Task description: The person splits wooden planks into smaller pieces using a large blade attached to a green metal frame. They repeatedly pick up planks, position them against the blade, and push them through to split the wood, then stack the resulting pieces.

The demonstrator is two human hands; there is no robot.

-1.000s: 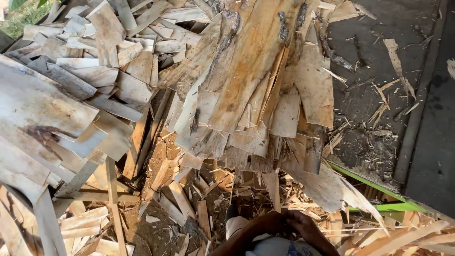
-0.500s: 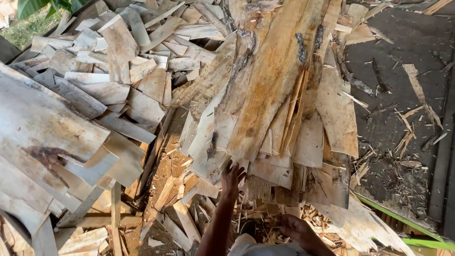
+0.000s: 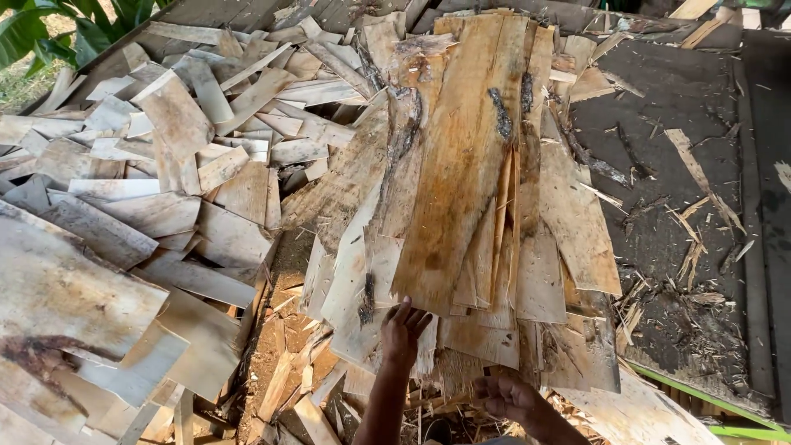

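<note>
A dark, dirt-strewn floor [image 3: 684, 165] runs along the right, littered with splinters, and green leaves [image 3: 33, 33] show at the top left corner. Most of the view is filled with thin wood veneer sheets. A grey, weathered pile [image 3: 148, 189] spreads over the left half, its pieces lying at every angle. In the middle stands a yellower stack [image 3: 470, 189] of long sheets, overlapping and running roughly top to bottom, the top sheet marked with 2 dark bark streaks. Broken scraps [image 3: 305, 387] lie in the gap below the 2 heaps.

The left hand [image 3: 404, 330] reaches up from the bottom edge, fingers spread and pressed against the lower end of the stack, just under the top sheet's bottom edge; it touches the wood, but nothing is closed in its grip. The right hand [image 3: 504, 397] sits lower and to the right, palm partly up, fingers loosely curled and open, holding nothing, just below the ragged ends of the stack. A green strip [image 3: 700, 395] edges the floor at the lower right.
</note>
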